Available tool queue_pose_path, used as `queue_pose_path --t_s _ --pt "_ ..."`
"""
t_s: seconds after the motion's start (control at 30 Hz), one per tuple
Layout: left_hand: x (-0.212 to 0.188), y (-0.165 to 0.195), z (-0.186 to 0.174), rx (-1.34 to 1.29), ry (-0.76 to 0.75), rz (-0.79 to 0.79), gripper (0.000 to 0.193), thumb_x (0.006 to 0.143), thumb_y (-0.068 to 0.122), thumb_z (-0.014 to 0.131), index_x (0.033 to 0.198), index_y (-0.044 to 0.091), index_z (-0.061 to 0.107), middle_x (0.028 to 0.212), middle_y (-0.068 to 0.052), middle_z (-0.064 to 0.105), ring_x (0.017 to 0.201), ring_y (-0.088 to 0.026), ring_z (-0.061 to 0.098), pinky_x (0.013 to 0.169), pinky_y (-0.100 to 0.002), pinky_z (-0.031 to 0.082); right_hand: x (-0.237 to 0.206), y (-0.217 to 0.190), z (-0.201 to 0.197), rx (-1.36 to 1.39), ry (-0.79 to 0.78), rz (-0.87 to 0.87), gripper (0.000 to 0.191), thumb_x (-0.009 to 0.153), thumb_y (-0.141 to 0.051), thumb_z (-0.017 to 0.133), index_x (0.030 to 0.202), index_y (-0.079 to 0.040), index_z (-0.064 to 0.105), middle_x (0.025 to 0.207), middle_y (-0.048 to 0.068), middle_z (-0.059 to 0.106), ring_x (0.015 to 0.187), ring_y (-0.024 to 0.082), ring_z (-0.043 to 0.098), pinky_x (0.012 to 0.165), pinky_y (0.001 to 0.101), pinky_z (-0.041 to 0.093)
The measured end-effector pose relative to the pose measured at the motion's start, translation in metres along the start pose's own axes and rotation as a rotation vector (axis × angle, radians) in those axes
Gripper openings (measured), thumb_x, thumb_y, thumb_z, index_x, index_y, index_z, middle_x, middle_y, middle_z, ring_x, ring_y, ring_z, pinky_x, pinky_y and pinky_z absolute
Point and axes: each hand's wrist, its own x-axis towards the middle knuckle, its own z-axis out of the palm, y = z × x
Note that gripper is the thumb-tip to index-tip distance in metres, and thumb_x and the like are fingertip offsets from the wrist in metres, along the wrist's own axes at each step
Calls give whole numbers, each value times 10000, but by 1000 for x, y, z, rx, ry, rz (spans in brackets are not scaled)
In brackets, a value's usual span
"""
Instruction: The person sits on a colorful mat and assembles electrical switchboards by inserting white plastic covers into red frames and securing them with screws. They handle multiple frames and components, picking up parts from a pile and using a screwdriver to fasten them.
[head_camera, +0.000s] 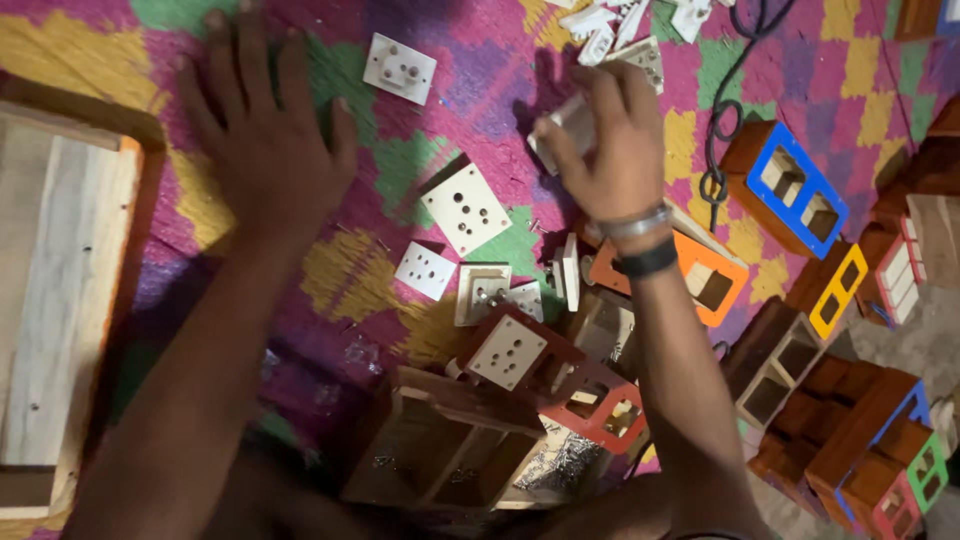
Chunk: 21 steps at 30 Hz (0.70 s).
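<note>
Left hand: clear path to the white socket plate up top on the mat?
Probably yes. The left hand lies flat and empty on the mat, and the white socket plate sits just beside its fingertips with nothing between.

A small floor workshop for assembling electrical switch boxes: a patterned mat (420, 170) serves as the workbench, with white socket plates (465, 208) scattered across it, painted wooden boxes (785, 188) stacked alongside, and a compartmented wooden tray (440, 450) holding screws.
</note>
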Motion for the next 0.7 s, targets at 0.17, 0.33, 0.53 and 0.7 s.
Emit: queue_pose_path --t_s 0.17,0.33,0.53,0.7 --pt "-4 4 -3 -46 -13 -10 571 1000 284 590 1478 -20 526 1613 -254 380 1548 -467 307 1244 -686 176 -70 -49 -56 351 -299 602 174 1000 -222 757 1039 -55 730 851 78 704 720 212 716 670 356 551" --pt "-2 5 -3 -43 1 -17 570 993 295 606 1470 -9 536 1634 -246 382 1562 -463 297 1251 -683 168 -117 -112 -77 114 -389 493 284 841 -252 787 1024 -48 709 899 126 692 792 297 669 681 416 539" --pt "-5 3 3 -7 21 17 534 1009 278 582 1455 -10 526 1658 -254 370 1580 -451 273 1284 -676 153 -140 -155 -80 136 -314 519 425 807 -290 809 1100 -4 697 1024 148 658 919 336 632 769 432 544" --pt "-5 1 5 11 31 15 562 1006 280 581 1481 -16 533 1650 -254 381 1593 -452 283 1265 -669 161 -133 -117 -67 12 -241 818 389 827 -236 817 1102 10 694 973 156 661 872 336 641 743 441 538"
